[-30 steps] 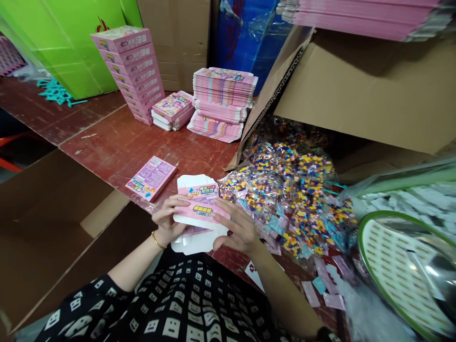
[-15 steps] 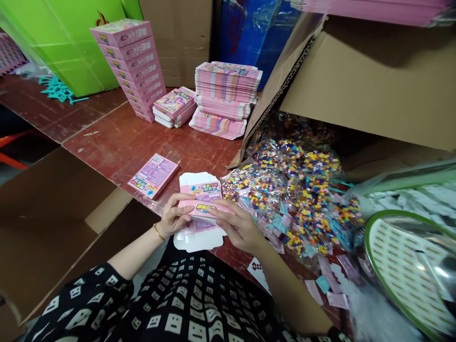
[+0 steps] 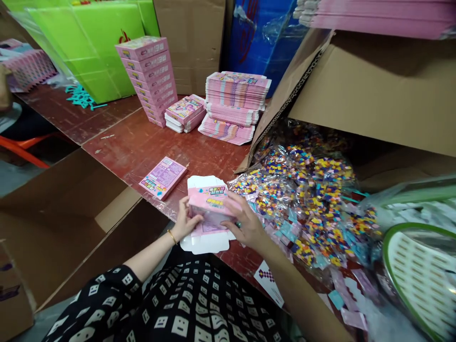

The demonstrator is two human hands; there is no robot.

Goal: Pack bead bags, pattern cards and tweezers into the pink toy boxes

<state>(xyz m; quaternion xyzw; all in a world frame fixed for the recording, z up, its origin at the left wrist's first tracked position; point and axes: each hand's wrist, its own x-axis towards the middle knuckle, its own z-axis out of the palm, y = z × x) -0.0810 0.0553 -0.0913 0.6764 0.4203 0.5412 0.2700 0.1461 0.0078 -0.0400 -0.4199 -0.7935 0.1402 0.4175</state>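
Note:
Both my hands grip a pink cardboard carton (image 3: 211, 202) with white end flaps, held at the near edge of the red-brown table (image 3: 135, 142). My left hand (image 3: 187, 221) clasps its left side, fingers curled round it. My right hand (image 3: 242, 223) holds the right side with fingers bent over the top. A closed pink box (image 3: 163, 177) lies flat on the table just left of the carton.
A heap of clear bags with coloured beads (image 3: 302, 194) spills from a big tipped cardboard box (image 3: 374, 90) on the right. Stacks of flat pink cartons (image 3: 237, 90) and finished boxes (image 3: 147, 71) stand behind. An open cardboard box (image 3: 60, 223) sits low left; a green-rimmed basket (image 3: 420, 280) at right.
The carton has been folded up from a flatter sheet into a box shape between my hands. The camera view has shifted a little to the left.

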